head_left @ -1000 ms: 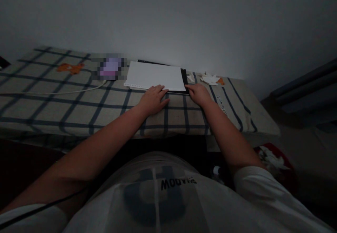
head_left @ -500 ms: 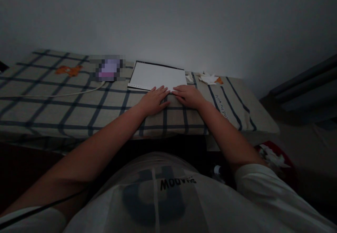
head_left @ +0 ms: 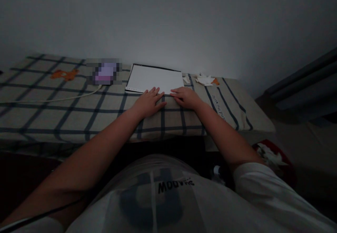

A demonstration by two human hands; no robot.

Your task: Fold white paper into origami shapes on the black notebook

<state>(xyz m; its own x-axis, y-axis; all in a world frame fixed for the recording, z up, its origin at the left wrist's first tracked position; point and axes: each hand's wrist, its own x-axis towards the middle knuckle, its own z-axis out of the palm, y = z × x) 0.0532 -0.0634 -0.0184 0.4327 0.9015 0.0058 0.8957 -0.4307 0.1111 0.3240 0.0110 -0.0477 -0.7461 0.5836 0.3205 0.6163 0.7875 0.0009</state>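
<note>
Resting flat on the checked surface (head_left: 79, 113), left hand (head_left: 147, 103) and right hand (head_left: 186, 97) — fingers spread, gripping nothing. Just beyond the fingertips, touching: white pad (head_left: 155, 78), long axis left-right, both equally near.

We saw matt white paper (head_left: 155, 78) lying smooth on a woven check cloth (head_left: 79, 113); at its three o'clock lay crumpled paper scraps (head_left: 204, 80), matt too.

white shirt (head_left: 168, 198) showing dark print "shadow", appearing upside down; checked cloth (head_left: 79, 113) bearing dark lettering (head_left: 219, 107) near right edge, reading illegible.
</note>
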